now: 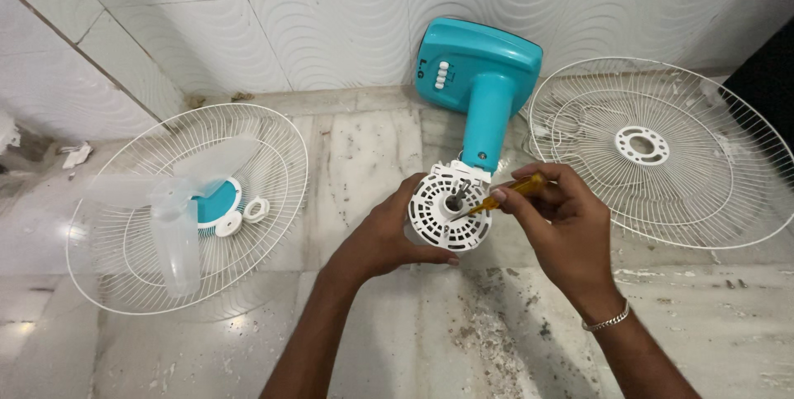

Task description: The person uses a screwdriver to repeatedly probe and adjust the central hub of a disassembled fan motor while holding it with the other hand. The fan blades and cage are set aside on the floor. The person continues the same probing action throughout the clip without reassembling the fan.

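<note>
Motor housing (451,215) lies mid-floor on dusty marble (372,151), cupped by left hand (389,238); right hand (562,217) pinches screwdriver (506,194). Tiled wall (314,19) behind; fan grilles (662,151) flank both sides.

Fan body (484,76) at the upper middle is glossy smooth teal plastic, and the motor housing (451,209) at centre looks like matt white plastic full of vent holes. Both grilles, left (107,275) and right (728,192), are thin white-coated wire. The blades (174,217) are frosted see-through plastic. The screwdriver (509,192) has a clear amber handle. Floor (397,333) is polished marble, gritty with dust; the wall tiles (331,10) have a wavy relief.
</note>
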